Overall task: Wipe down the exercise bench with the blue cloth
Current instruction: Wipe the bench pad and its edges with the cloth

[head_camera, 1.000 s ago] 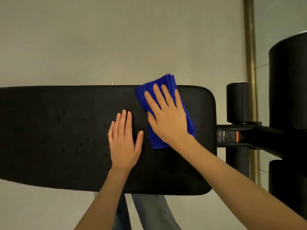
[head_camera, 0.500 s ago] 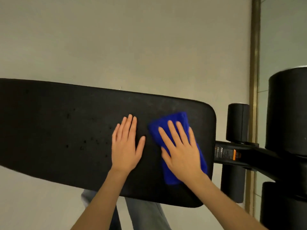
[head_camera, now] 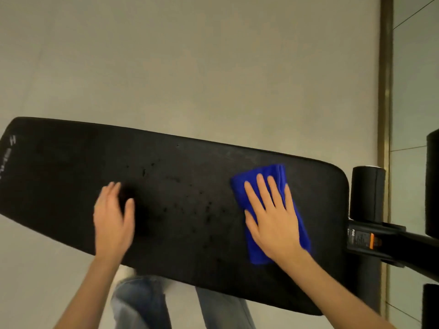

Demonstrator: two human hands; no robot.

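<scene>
The black padded exercise bench (head_camera: 190,210) runs across the head view from left to right, tilted slightly down to the right. Dark specks dot its middle. A folded blue cloth (head_camera: 297,222) lies on the right part of the pad. My right hand (head_camera: 273,219) presses flat on the cloth with straight, spread fingers. My left hand (head_camera: 112,217) is blurred over the pad's left-middle, fingers extended and holding nothing.
Black foam rollers (head_camera: 367,193) and a black frame bar (head_camera: 380,243) with an orange label stand at the bench's right end. A brass floor strip (head_camera: 384,91) runs along the right. Grey floor surrounds the bench; jeans-clad legs (head_camera: 142,302) show under its near edge.
My left hand has slid left along the pad, away from the right hand. The view has shifted, so the bench's left end shows. The cloth stays under my right hand.
</scene>
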